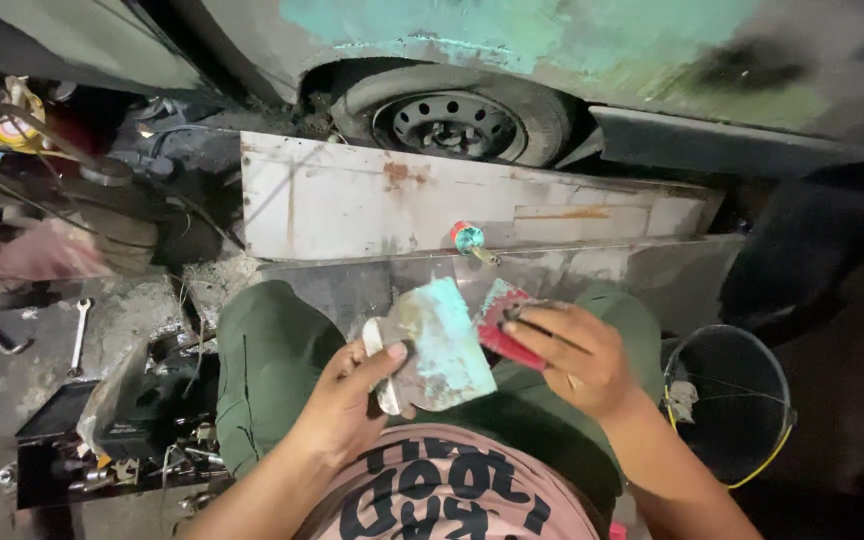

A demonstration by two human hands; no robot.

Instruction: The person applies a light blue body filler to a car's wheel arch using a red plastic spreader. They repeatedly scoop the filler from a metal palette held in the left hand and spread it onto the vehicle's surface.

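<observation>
the left hand (347, 400) has its grip pressed around a flat putty board (437, 345) smeared with pale turquoise filler, thumb on top near the lower left edge and the other fingers hidden beneath it. the board is tilted, held above the person's lap between the knees. the right hand (577, 355) pinches a red scraper (502, 320) between thumb and fingertips, its grip pressed together on the flat blade; the scraper's edge meets the right side of the board and carries some of the same turquoise smear.

both hands sit over green trousers (267, 360), and a pink shirt with dark print (452, 495) fills the bottom of the view. just beyond the board, a screwdriver with a red and teal handle (469, 240) lies on a rusty white metal panel (352, 200) that leans along the ground. behind the panel is a car wheel (452, 125) under a body panel patched with turquoise filler (512, 35).

to the right of the right forearm stands a dark bucket with a yellow handle (727, 400). to the left, well apart from the hands, an open toolbox (102, 440) sits on the dirty floor, and a spanner (79, 330) lies near it. the far left is a blurred clutter of dark parts and cables.
</observation>
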